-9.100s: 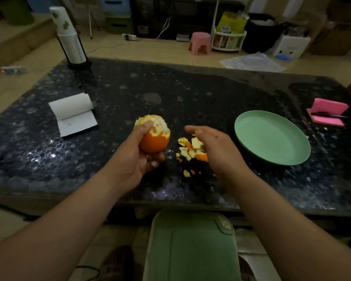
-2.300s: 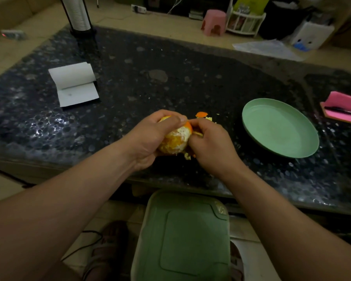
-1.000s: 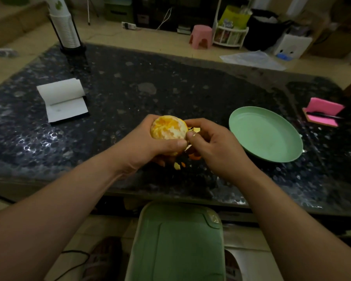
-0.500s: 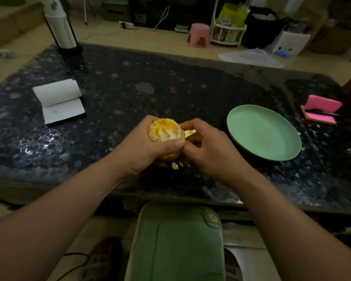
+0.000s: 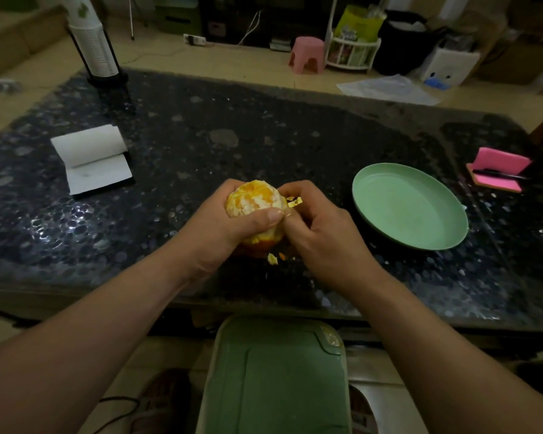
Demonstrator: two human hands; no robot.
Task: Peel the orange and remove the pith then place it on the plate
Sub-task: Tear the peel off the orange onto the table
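Barely shifted: left hand still grips the partly peeled orange; right hand pinches its 3 o'clock side, fingertips hidden. Hands cover most peel scraps.

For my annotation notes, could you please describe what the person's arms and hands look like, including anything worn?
Both forearms are bare as far as the frame shows: no sleeves in view. The left hand and right hand wear no gloves, and I see no watch, bracelet or ring.

Left hand hides orange underside — peel scraps mostly covered.
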